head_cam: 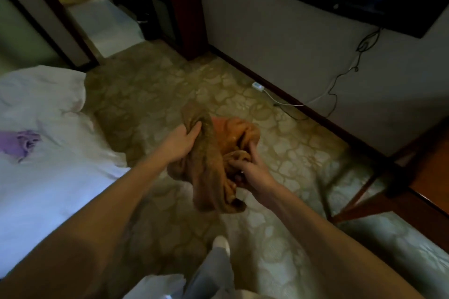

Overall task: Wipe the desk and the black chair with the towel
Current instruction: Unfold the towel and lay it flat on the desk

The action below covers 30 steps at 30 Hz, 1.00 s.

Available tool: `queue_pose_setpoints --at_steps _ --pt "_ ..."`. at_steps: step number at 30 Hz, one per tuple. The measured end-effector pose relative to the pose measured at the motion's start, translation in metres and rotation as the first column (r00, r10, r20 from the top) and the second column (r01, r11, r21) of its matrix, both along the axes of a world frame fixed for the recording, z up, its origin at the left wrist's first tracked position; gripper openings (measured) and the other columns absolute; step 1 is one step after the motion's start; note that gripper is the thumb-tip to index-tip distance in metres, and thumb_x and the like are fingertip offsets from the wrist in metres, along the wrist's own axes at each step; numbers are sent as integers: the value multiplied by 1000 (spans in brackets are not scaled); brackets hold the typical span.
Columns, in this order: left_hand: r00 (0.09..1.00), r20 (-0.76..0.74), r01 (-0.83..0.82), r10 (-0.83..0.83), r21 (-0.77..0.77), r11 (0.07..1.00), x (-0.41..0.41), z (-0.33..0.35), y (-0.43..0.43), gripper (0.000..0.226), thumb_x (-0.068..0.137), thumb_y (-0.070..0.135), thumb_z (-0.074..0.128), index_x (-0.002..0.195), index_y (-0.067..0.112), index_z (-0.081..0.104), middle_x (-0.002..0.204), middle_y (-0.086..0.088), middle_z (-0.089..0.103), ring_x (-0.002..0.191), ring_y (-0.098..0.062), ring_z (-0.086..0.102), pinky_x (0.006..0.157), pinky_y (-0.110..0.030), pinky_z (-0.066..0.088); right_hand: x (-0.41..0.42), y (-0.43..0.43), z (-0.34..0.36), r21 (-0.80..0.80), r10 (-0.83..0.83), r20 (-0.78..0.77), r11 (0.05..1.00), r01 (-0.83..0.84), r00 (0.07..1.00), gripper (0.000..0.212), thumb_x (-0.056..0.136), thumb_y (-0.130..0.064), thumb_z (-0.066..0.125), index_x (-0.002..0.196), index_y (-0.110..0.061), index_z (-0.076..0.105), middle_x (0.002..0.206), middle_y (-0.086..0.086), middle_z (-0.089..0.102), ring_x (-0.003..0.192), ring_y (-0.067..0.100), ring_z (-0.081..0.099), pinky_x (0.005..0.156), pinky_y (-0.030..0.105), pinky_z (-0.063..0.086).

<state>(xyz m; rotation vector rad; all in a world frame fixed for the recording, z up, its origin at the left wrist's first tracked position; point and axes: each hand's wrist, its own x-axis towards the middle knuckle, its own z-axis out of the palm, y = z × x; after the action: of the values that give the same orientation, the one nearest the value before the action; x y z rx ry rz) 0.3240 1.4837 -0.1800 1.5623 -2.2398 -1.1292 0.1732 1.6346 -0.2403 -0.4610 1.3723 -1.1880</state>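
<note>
The bunched brown towel (213, 160) is gripped above the carpet: left hand (181, 141) fingers curled round its upper fold, right hand (252, 172) fingers pinched into the lower bundle.

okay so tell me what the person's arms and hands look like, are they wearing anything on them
Both arms are bare from the frame's bottom edge to the wrists: no sleeves show. The left hand and right hand wear no gloves. No watch or bracelet shows on either wrist. The picture is too dim and blurred to tell about rings.

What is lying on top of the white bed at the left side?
On the white bed lies a small crumpled purple cloth, near the left edge. Nothing else shows on the sheet; whatever is under the cloth is covered.
</note>
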Motion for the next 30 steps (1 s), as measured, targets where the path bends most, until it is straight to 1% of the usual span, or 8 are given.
queue_pose_setpoints --at_steps 5,9,13,16,18,23,26,30 --pt "940 264 234 -214 -44 971 -68 -17 -101 54 109 48 40 81 8 64 87 -17 68 98 -36 68 75 -33 45 -84 -68 -28 51 -456 -71 887 460 887 63 94 -5 57 152 -25 40 111 18 73 83 32 72 61 37 60" --pt "923 -238 365 -303 290 885 -148 -11 -145 30 108 18 52 87 17 73 74 12 76 74 -3 71 67 -11 50 -174 -102 -41 82 -800 -85 588 805 593 36 90 -11 65 126 -7 58 109 17 71 94 31 70 68 33 54" --pt "871 -472 394 -140 497 773 -238 -3 -161 13 99 10 61 98 9 74 86 -4 77 75 -11 71 67 -20 56 -237 -108 -34 81 -894 31 447 891 446 70 80 -28 82 137 -13 43 125 12 67 111 27 68 82 38 56" --pt "798 -596 500 -93 569 652 -306 17 -162 20 97 11 51 101 4 69 82 -6 74 70 -12 69 65 -24 58 -250 -104 -36 153 -886 11 460 875 464 65 90 -40 75 136 -14 37 125 8 68 113 22 66 94 44 52" --pt "760 -646 578 -74 620 530 -343 25 -160 33 96 8 37 105 3 68 86 -6 75 75 -16 71 72 -28 59 -256 -106 -37 208 -811 96 583 786 577 63 95 -57 61 140 -14 50 121 5 73 118 22 65 94 42 47" --pt "717 -672 688 -187 635 352 -425 14 -145 49 89 41 57 115 3 73 119 -12 74 112 -24 70 103 -38 51 -289 -125 -33 159 -727 310 675 721 612 53 97 -67 48 96 -19 70 91 6 64 105 25 63 104 45 47" --pt "723 -574 690 -384 625 366 -477 -7 -147 67 95 64 42 125 12 71 126 -5 74 122 -18 67 105 -34 52 -329 -134 -37 108 -856 259 486 867 448 14 102 -25 59 94 -16 67 86 10 63 85 23 63 83 41 57" --pt "719 -461 693 -520 528 490 -540 -39 -176 37 110 25 38 88 6 62 80 2 69 93 -22 59 77 -27 49 -401 -139 -54 98 -996 78 48 994 40 16 94 -16 73 105 -11 62 107 22 71 85 25 69 66 34 58"
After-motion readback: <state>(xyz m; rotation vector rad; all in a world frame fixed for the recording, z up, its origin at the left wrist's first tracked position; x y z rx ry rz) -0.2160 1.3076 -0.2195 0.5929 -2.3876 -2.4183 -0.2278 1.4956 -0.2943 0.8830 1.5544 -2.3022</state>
